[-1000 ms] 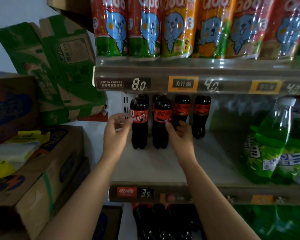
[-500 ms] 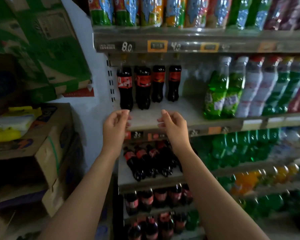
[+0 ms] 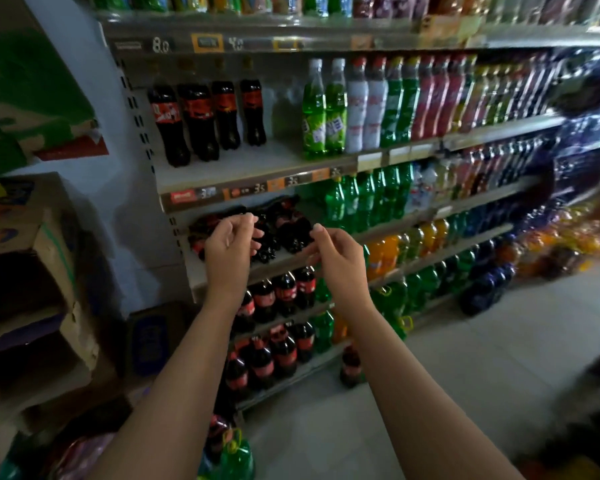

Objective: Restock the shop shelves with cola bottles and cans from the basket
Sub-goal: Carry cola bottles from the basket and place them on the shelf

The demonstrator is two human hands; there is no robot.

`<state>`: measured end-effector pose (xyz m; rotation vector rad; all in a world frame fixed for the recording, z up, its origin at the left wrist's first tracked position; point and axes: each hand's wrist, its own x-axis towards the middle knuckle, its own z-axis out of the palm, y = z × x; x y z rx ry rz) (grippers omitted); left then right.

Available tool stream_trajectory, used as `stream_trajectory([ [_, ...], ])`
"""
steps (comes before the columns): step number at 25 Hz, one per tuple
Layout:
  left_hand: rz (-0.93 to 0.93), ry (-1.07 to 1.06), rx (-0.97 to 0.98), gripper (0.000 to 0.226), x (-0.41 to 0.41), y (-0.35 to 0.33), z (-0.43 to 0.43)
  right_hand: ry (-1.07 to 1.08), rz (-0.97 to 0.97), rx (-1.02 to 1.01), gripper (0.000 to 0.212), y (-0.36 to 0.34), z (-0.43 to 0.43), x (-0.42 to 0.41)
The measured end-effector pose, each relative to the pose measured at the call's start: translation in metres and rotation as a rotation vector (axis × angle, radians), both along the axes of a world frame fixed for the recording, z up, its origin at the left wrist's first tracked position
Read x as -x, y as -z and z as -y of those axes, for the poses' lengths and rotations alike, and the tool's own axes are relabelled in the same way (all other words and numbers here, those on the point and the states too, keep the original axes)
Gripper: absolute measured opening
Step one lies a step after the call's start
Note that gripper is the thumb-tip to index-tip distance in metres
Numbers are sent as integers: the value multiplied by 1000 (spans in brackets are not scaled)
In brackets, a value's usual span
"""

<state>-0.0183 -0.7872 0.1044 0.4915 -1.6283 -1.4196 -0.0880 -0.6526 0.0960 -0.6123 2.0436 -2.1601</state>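
Four cola bottles (image 3: 203, 116) stand upright at the left end of the upper drinks shelf (image 3: 243, 169). They form a short row near the back, with bare shelf in front of them and a gap between them and the green soda bottles (image 3: 323, 112) to their right. More cola lies jumbled on the shelf below (image 3: 284, 226), and bigger cola bottles (image 3: 281, 296) fill the rows under that. The basket cannot be made out in this view.

Both hands hang in front of the lower cola shelf and touch nothing. The left hand (image 3: 227, 251) and the right hand (image 3: 340, 259) are empty, fingers loosely curled, well apart from each other.

The step in hand looks like going to the basket for the next load. It would be best to grip each bottle round its body and set it upright on the bare front strip. Keep the label outward and stay clear of the standing row so none topples.

Cardboard boxes (image 3: 39, 271) are stacked at the left.
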Motion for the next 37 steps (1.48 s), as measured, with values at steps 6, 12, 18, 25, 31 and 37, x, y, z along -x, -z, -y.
stream_trajectory([
  [6,-13,65,-23,20,-32,9,-125,36,11,-12,29,12,-123,-41],
  [12,10,84,-63,21,-90,35,-232,52,53,-16,29,33,-218,-107],
  [18,42,144,-92,21,-152,60,-305,72,113,24,34,46,-292,-175],
  [25,74,278,-132,22,-207,72,-408,257,144,36,32,50,-403,-252],
  [31,103,475,-48,23,-204,52,-523,427,125,91,33,39,-518,-269],
  [37,144,769,86,34,-159,33,-667,677,68,86,39,28,-664,-257],
])
